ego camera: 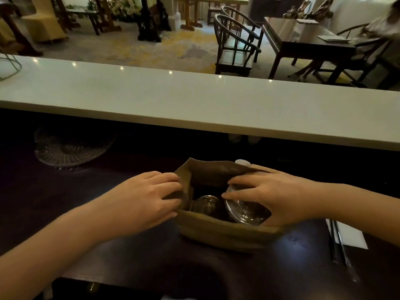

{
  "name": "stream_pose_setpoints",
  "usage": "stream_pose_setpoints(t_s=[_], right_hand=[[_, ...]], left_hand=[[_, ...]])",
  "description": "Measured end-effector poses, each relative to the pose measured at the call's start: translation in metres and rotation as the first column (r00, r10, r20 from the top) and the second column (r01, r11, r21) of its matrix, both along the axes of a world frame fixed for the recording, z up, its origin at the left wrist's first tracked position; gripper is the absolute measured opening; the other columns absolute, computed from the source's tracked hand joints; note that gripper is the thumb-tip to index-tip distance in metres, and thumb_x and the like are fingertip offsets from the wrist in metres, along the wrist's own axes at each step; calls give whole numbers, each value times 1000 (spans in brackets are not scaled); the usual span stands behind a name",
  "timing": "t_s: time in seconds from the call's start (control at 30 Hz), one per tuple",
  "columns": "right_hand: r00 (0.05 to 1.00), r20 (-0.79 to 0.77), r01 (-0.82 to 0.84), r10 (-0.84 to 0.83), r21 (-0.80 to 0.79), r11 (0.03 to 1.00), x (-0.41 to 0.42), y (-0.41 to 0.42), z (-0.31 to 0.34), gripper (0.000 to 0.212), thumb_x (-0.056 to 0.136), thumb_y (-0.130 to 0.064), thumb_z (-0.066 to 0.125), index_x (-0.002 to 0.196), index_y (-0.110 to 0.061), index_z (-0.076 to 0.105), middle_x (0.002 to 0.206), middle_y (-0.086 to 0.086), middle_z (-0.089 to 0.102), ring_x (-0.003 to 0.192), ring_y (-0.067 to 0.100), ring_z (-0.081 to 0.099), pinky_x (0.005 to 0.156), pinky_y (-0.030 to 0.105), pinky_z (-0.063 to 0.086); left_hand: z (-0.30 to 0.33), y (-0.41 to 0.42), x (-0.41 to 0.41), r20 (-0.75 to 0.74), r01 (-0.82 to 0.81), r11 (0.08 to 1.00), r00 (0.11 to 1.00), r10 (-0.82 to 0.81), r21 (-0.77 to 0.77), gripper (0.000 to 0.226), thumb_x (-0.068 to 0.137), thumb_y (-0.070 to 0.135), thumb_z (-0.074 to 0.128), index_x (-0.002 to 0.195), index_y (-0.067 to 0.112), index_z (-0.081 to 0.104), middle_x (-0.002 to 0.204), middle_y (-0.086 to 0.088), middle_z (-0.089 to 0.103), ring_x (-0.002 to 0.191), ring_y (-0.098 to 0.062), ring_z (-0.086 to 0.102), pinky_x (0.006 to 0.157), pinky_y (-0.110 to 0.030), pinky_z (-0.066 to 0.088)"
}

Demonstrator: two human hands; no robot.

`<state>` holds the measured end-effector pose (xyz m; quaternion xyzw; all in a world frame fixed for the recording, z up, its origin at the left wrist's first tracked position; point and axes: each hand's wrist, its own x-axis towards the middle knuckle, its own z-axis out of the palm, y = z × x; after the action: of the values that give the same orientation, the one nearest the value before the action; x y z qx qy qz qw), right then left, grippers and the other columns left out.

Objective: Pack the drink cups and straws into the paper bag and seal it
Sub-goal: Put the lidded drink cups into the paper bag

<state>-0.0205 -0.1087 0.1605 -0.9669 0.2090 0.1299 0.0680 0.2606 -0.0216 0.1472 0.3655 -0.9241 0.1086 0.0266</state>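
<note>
A brown paper bag (225, 232) stands open on the dark counter in front of me. My left hand (149, 195) grips the bag's left wall and holds it apart. One clear-lidded drink cup (204, 204) sits upright inside the bag at the left. My right hand (270, 195) is closed over the domed lid of a second drink cup (244, 211), which is tilted at the bag's right side, partly inside the opening. Two dark wrapped straws (341, 245) lie on the counter to the right of the bag, on a white napkin (352, 237).
A raised white ledge (194, 100) runs across just behind the bag. A cut-glass plate (69, 148) sits under the ledge at the far left. A small white object (243, 162) pokes up behind the bag. Beyond the ledge stand dark chairs, tables and a seated person.
</note>
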Motion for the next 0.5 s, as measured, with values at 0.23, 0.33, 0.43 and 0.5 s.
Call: stream_pose_setpoints(t_s=[0.23,0.33,0.43,0.5], right_hand=[[970,-245,5,-5,0,1000,-3,-36,15,80,72,-45,66,138,-44,20,145,-2,28,131,19,29,99,25,31],[953,-303,-26,-6,-101,995,11,-46,18,81,71,-35,69,138,-38,24,142,1,31,127,23,33,98,29,37],[950,-295,31,-102,-237,971,26,-43,3,77,74,-32,67,138,-27,25,136,8,34,118,29,41,88,37,45],[931,-290,155,-221,-235,960,31,-36,-16,77,76,-30,67,139,-23,23,135,11,33,114,32,42,85,39,47]], left_hand=[[-1,0,-8,8,98,988,995,-99,120,12,69,25,77,78,24,69,83,6,71,88,-15,66,70,-28,56],[-4,3,-20,-25,143,983,990,-142,115,6,77,19,65,81,23,66,81,7,69,85,-15,65,72,-29,54],[-9,1,-26,-62,171,984,984,-168,42,9,82,18,60,87,22,66,88,5,70,92,-16,65,82,-32,53],[-10,-3,-24,-70,143,990,987,-143,-13,14,78,21,68,92,21,68,98,1,71,102,-18,64,91,-35,51]])
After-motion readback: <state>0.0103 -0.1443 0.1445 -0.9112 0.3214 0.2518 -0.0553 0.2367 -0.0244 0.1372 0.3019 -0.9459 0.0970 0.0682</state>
